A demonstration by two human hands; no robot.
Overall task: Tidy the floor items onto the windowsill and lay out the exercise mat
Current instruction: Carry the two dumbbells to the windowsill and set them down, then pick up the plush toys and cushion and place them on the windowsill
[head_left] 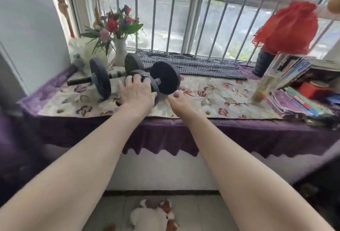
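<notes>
Left grip (137, 92) spread over near dumbbell (158, 81), steadying against rolling on windowsill (211, 92); right grip (179, 101) loose, empty beside the plate. Plush toy (156, 216) remaining on floor (202, 212).

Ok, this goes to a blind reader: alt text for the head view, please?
Two bare arms reach to a cloth-covered windowsill; the left hand rests on a dumbbell beside another dumbbell, the right hand hovers open. A stuffed toy lies on the floor.

Left hand (137, 92) flat on dumbbell (158, 80) on windowsill (211, 92); right hand (179, 102) beside, empty; plush toy (154, 216) on floor.
</notes>
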